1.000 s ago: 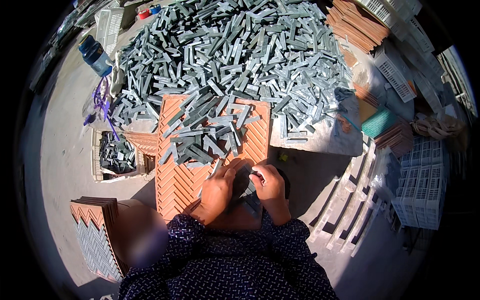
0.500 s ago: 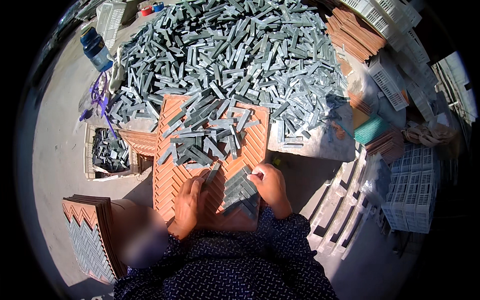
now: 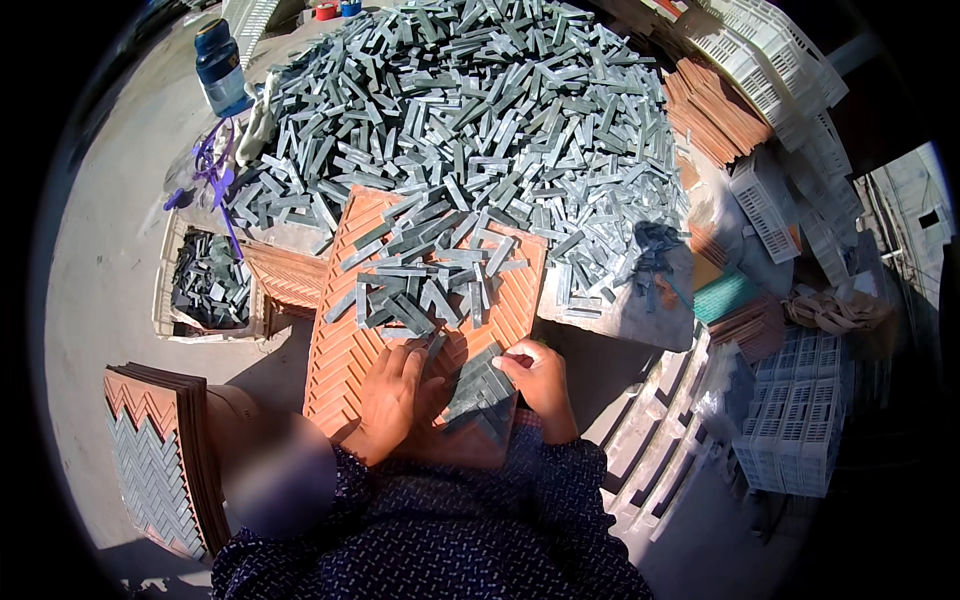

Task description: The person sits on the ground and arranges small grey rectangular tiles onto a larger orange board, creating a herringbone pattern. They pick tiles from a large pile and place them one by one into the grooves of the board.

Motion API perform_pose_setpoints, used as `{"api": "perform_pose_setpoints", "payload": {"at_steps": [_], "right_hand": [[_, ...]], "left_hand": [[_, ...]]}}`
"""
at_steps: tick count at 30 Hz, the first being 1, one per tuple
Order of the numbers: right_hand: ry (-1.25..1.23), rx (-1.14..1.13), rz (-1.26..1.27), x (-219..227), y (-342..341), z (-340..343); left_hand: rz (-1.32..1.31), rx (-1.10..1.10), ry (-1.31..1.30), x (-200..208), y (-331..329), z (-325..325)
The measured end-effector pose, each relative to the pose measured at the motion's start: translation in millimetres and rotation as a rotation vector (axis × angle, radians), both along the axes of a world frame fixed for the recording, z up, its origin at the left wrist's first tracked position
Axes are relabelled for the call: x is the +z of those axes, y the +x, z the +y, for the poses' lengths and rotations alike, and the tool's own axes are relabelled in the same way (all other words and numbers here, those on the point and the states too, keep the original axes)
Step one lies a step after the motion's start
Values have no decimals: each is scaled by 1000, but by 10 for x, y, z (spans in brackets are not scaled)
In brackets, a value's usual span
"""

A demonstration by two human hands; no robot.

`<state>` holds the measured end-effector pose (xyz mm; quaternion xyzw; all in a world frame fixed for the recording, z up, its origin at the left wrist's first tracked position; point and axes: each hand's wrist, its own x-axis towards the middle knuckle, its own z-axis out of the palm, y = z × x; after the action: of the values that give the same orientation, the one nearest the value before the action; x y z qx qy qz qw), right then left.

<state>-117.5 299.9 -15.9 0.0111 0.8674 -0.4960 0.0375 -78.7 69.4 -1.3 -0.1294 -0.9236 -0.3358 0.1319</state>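
An orange template board (image 3: 335, 345) with herringbone grooves leans toward me, its lower end near my body. Dark grey stone strips (image 3: 482, 388) fill its lower right grooves in a zigzag. My left hand (image 3: 392, 395) is over the board's middle, fingers curled around a grey stone strip (image 3: 436, 344) that shows only partly past the fingertips. My right hand (image 3: 540, 380) is closed at the right edge of the laid strips, thumb and forefinger pinched against them; what lies between is hidden. Loose stone strips (image 3: 430, 285) lie heaped on the board's upper part.
A large heap of stone strips (image 3: 480, 120) covers the table beyond. At left are a crate (image 3: 165, 300) of dark pieces, a blue bottle (image 3: 221, 75) and a stack of boards (image 3: 160, 450), its front one filled. White crates (image 3: 790, 430) and a slatted pallet (image 3: 650, 440) stand right.
My left hand has moved right with the strip, toward the laid strips. My right hand stays at their edge. The whole view has shifted slightly.
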Motion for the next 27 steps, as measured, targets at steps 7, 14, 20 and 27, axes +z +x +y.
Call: {"api": "perform_pose_setpoints", "payload": {"at_steps": [7, 14, 20, 27], "right_hand": [[227, -5, 92, 62, 110, -127], [518, -4, 195, 139, 218, -312], [299, -27, 221, -63, 197, -175], [274, -90, 366, 84, -231, -546]], "left_hand": [[-15, 12, -28, -111, -68, 9], [-22, 5, -7, -87, -30, 19], [-40, 21, 12, -107, 29, -5], [-19, 17, -11, -141, 1, -6]]}}
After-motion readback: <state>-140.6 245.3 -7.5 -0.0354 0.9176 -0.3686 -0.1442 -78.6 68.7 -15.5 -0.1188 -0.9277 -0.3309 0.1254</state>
